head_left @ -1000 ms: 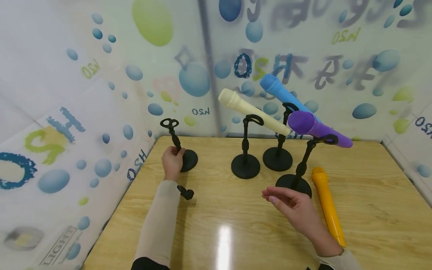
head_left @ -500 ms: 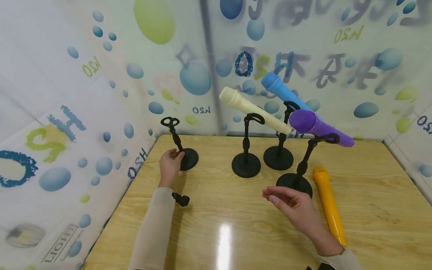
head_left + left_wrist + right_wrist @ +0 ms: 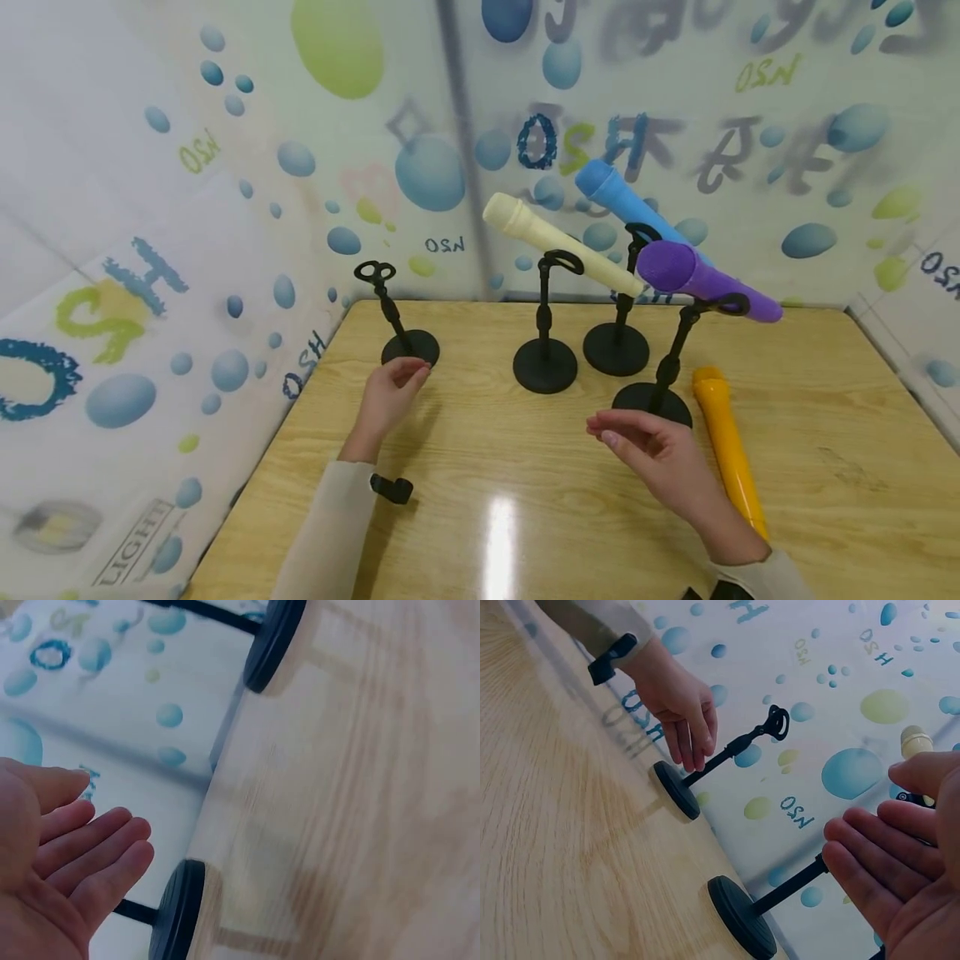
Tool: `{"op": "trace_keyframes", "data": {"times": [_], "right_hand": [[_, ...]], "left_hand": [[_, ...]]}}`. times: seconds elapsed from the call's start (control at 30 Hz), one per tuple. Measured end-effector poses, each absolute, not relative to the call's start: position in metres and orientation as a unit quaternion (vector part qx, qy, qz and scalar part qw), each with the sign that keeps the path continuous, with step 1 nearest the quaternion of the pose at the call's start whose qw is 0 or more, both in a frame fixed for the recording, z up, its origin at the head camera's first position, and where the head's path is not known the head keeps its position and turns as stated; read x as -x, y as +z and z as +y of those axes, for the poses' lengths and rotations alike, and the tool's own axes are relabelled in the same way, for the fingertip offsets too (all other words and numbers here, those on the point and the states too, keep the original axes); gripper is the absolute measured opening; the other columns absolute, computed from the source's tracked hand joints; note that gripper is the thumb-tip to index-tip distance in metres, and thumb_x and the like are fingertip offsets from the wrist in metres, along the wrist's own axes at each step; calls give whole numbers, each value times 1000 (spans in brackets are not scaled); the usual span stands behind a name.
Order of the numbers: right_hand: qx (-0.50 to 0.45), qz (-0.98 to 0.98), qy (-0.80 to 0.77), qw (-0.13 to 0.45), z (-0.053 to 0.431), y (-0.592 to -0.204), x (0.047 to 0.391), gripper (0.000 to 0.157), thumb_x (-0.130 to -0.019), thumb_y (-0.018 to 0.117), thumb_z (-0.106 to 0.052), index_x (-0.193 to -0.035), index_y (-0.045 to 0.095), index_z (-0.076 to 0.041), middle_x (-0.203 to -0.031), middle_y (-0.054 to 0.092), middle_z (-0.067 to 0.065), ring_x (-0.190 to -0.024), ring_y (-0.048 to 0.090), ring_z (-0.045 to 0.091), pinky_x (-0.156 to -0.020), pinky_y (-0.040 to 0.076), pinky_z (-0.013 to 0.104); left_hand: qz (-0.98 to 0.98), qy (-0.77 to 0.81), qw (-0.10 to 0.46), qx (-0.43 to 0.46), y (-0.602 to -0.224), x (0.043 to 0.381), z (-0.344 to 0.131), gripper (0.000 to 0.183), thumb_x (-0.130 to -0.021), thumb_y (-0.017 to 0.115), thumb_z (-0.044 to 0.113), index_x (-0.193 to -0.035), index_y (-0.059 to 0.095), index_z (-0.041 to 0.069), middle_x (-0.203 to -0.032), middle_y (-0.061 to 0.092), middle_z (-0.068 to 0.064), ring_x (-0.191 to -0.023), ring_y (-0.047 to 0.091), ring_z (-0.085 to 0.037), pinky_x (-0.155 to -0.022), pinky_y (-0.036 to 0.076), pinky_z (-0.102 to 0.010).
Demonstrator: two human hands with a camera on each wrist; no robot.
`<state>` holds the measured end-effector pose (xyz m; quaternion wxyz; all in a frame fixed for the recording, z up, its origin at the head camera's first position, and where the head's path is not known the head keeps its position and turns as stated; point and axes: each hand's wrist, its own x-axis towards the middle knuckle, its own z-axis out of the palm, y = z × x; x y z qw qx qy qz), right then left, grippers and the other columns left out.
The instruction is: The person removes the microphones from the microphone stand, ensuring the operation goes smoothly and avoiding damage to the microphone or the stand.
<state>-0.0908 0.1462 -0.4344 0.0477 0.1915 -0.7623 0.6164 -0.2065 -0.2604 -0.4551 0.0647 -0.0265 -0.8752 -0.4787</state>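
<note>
My left hand (image 3: 387, 402) hovers just in front of a black microphone stand (image 3: 391, 311) whose clip holds nothing, at the table's back left. Its fingers are loosely bent with nothing between them; the left wrist view shows the left palm (image 3: 67, 877) bare. My right hand (image 3: 663, 467) is held over the table, fingers relaxed and holding nothing. It is nearest to the stand (image 3: 670, 367) that carries a purple microphone (image 3: 705, 280) and to an orange microphone (image 3: 727, 450) lying on the wood.
A cream microphone (image 3: 562, 243) rests tilted in the middle stand (image 3: 545, 367). Behind it a blue microphone (image 3: 630, 200) sits in another stand (image 3: 617, 348). The wooden table (image 3: 450, 492) meets a patterned wall covering (image 3: 405, 100) at its back edge.
My left hand has let go of the left stand and drawn back toward me. That stand remains in place, and my right hand has hardly moved.
</note>
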Motion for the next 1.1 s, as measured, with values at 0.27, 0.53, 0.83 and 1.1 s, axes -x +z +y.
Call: {"op": "trace_keyframes", "data": {"times": [0.27, 0.53, 0.83, 1.1], "right_hand": [[-178, -773, 606, 65, 154, -431, 88, 24, -106, 66, -2, -129, 75, -3, -122, 80, 14, -107, 77, 5, -90, 61, 17], [-186, -756, 623, 79, 163, -430, 87, 24, -105, 65, 2, -128, 74, 2, -120, 81, -6, -107, 78, 6, -90, 62, 19], [-189, -754, 621, 101, 172, -430, 84, 24, -104, 64, 7, -126, 73, 5, -118, 80, -12, -104, 78, 4, -88, 62, 19], [-151, -775, 604, 102, 181, -429, 81, 22, -106, 65, 0, -125, 75, 1, -116, 80, -14, -102, 78, 3, -88, 62, 19]], "left_hand": [[-862, -491, 19, 125, -453, 188, -226, 24, -107, 70, 16, -128, 74, 4, -128, 77, -16, -118, 76, -33, -99, 63, -41], [-847, -497, -18, 185, -453, 185, -184, 24, -106, 72, 18, -127, 75, 7, -127, 78, -12, -115, 78, -28, -97, 64, -36], [-822, -511, -66, 241, -450, 187, -141, 27, -107, 71, 17, -129, 74, 2, -128, 77, -19, -114, 77, -31, -94, 64, -30], [-808, -516, -97, 268, -449, 191, -103, 27, -107, 70, 18, -130, 74, 6, -129, 78, -14, -117, 77, -26, -95, 62, -27]]}}
